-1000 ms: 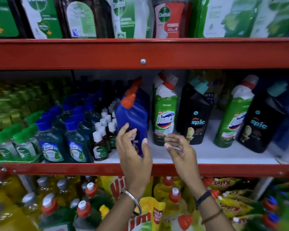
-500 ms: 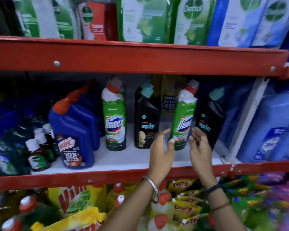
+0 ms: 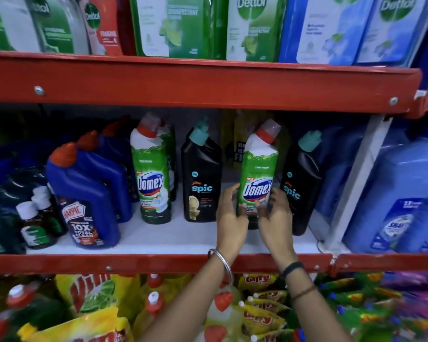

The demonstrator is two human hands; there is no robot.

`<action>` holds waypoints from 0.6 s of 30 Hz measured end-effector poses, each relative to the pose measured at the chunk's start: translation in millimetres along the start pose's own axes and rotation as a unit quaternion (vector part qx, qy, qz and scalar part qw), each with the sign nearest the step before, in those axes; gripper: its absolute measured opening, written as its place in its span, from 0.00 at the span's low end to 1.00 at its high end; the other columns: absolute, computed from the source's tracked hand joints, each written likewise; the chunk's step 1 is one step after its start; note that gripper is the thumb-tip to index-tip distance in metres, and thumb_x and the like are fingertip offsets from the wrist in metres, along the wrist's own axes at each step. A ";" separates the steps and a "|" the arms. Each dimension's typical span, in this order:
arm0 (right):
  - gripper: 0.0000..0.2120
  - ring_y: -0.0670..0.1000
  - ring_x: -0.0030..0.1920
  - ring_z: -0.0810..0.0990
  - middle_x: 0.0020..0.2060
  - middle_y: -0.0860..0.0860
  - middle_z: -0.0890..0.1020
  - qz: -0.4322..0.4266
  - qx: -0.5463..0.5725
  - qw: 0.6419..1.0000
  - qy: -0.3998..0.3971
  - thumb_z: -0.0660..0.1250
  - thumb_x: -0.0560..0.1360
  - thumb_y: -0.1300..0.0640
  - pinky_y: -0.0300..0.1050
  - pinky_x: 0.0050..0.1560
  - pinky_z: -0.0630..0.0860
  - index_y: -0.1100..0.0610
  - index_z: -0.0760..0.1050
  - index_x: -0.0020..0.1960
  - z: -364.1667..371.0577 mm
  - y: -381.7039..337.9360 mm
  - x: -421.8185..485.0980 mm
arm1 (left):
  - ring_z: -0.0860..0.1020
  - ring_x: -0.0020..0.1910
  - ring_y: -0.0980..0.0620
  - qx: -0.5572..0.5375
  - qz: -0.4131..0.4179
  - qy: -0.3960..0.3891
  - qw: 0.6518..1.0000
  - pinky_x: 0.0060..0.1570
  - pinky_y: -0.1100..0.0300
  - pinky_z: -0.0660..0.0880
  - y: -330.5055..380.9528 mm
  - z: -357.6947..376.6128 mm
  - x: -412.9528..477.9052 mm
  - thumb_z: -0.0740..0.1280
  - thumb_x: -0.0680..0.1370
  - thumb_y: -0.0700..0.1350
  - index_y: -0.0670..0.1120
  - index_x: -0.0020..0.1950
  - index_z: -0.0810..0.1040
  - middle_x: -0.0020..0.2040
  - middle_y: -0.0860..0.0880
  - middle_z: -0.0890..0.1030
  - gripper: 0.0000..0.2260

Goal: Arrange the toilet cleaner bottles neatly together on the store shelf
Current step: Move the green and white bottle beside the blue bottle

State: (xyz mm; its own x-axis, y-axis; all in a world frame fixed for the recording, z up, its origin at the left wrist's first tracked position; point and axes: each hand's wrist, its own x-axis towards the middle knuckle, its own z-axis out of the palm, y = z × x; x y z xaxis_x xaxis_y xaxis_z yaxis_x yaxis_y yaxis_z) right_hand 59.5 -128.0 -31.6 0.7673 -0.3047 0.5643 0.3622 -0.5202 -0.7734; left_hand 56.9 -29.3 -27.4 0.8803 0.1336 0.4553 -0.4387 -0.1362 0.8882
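Observation:
On the middle shelf (image 3: 173,239) stand toilet cleaner bottles. A row of blue Harpic bottles (image 3: 84,193) is at the left. A green Domex bottle (image 3: 152,176) and a black Spic bottle (image 3: 202,183) stand in the middle. A second green Domex bottle (image 3: 258,174) is gripped low down between both hands: my left hand (image 3: 230,215) on its left side, my right hand (image 3: 274,215) on its right. Another black Spic bottle (image 3: 303,183) stands just right of it, partly behind my right hand.
Small dark bottles with white caps (image 3: 35,223) crowd the shelf's left end. Large blue containers (image 3: 403,193) fill the bay to the right, past a white upright (image 3: 353,183). Dettol packs (image 3: 255,28) line the shelf above; yellow packs and bottles (image 3: 260,314) lie below.
The view has swung right and closer. Both hands left the Harpic bottle, reached across, and now close around the right-hand Domex bottle, which stands more upright than before.

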 end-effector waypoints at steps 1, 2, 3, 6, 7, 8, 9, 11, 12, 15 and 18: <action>0.20 0.60 0.58 0.77 0.58 0.61 0.77 -0.001 0.001 1.000 0.010 0.67 0.73 0.64 0.61 0.58 0.76 0.60 0.68 0.63 -0.8 -0.5 -0.4 | 0.76 0.62 0.50 -0.001 0.000 -0.001 1.000 0.63 0.49 0.75 0.0 -0.8 0.1 0.63 0.74 0.31 0.50 0.65 0.70 0.63 0.45 0.76 0.23; 0.20 0.61 0.58 0.77 0.57 0.61 0.77 0.002 0.001 1.000 0.018 0.68 0.72 0.63 0.61 0.57 0.76 0.60 0.69 0.62 -1.4 -0.3 -0.8 | 0.76 0.62 0.51 -0.003 0.000 -0.003 1.000 0.62 0.49 0.75 0.5 -1.6 0.0 0.63 0.74 0.31 0.49 0.65 0.70 0.63 0.45 0.77 0.22; 0.20 0.61 0.57 0.77 0.57 0.61 0.77 0.006 0.001 1.000 0.024 0.69 0.72 0.63 0.61 0.57 0.76 0.60 0.70 0.62 -2.4 -1.0 -1.4 | 0.77 0.61 0.51 -0.004 0.001 -0.005 1.000 0.61 0.49 0.76 2.2 -2.2 -0.4 0.63 0.74 0.31 0.49 0.65 0.71 0.62 0.45 0.77 0.22; 0.20 0.59 0.55 0.80 0.56 0.60 0.80 0.028 0.031 0.998 0.037 0.71 0.70 0.62 0.51 0.54 0.79 0.57 0.72 0.61 -5.2 -7.7 -5.6 | 0.78 0.58 0.50 -0.009 -0.004 -0.001 1.000 0.59 0.49 0.78 8.5 -4.8 -1.9 0.65 0.74 0.32 0.48 0.64 0.72 0.60 0.45 0.79 0.21; 0.20 0.57 0.53 0.81 0.55 0.60 0.80 0.034 0.042 0.998 0.039 0.72 0.70 0.62 0.41 0.51 0.79 0.57 0.73 0.61 -6.2 -10.7 -8.0 | 0.79 0.58 0.50 -0.009 -0.004 0.003 1.000 0.58 0.49 0.78 10.4 -6.8 -2.7 0.66 0.74 0.32 0.48 0.64 0.73 0.60 0.45 0.80 0.21; 0.20 0.55 0.52 0.81 0.55 0.59 0.81 0.036 0.051 0.997 0.040 0.72 0.70 0.63 0.31 0.47 0.77 0.58 0.73 0.60 -6.9 -13.4 -10.9 | 0.79 0.57 0.51 -0.006 0.000 0.008 1.000 0.57 0.49 0.78 11.5 -9.8 -4.0 0.66 0.74 0.32 0.48 0.64 0.73 0.59 0.45 0.80 0.21; 0.20 0.52 0.50 0.81 0.54 0.58 0.81 0.036 0.059 0.997 0.042 0.72 0.70 0.63 0.25 0.43 0.74 0.59 0.73 0.60 -7.6 -17.8 -14.5 | 0.79 0.56 0.52 0.001 0.008 0.009 1.000 0.57 0.50 0.78 12.7 -14.1 -5.8 0.67 0.74 0.33 0.48 0.64 0.73 0.59 0.46 0.80 0.21; 0.19 0.48 0.48 0.81 0.53 0.56 0.81 0.028 0.071 0.996 0.044 0.73 0.70 0.61 0.25 0.43 0.74 0.57 0.74 0.59 -8.0 -28.8 -23.0 | 0.79 0.56 0.54 0.003 0.022 0.009 1.000 0.56 0.53 0.79 15.8 -26.2 -11.5 0.67 0.74 0.34 0.49 0.65 0.74 0.60 0.50 0.80 0.21; 0.19 0.49 0.49 0.81 0.53 0.55 0.82 0.023 0.076 0.996 0.043 0.73 0.70 0.60 0.29 0.45 0.75 0.55 0.74 0.59 -7.4 -34.2 -27.3 | 0.79 0.56 0.55 -0.001 0.024 0.011 1.000 0.56 0.56 0.79 18.1 -33.8 -15.1 0.68 0.74 0.35 0.50 0.65 0.74 0.60 0.52 0.79 0.21; 0.17 0.50 0.52 0.81 0.53 0.53 0.82 0.018 0.084 0.996 0.027 0.73 0.69 0.58 0.36 0.48 0.77 0.50 0.73 0.55 0.0 -52.0 -41.3 | 0.79 0.54 0.58 -0.013 0.027 0.032 0.999 0.51 0.65 0.78 25.4 -60.6 -26.4 0.68 0.75 0.38 0.54 0.65 0.74 0.59 0.55 0.78 0.21; 0.16 0.48 0.51 0.81 0.51 0.50 0.83 0.014 0.104 0.994 0.008 0.73 0.70 0.60 0.34 0.46 0.77 0.52 0.74 0.55 14.2 -74.3 -55.4 | 0.79 0.54 0.60 -0.024 0.038 0.048 0.998 0.51 0.68 0.77 29.4 -91.8 -34.3 0.68 0.75 0.38 0.58 0.63 0.73 0.59 0.53 0.79 0.21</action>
State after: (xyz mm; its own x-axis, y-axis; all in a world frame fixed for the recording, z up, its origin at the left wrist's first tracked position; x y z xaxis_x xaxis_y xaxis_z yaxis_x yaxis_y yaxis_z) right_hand -2.4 -61.2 -9.4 0.7701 -0.3302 0.5458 0.4444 -0.3361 -0.8304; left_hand -2.8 52.3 -11.3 0.8234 0.2180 0.5240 -0.5143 -0.1035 0.8513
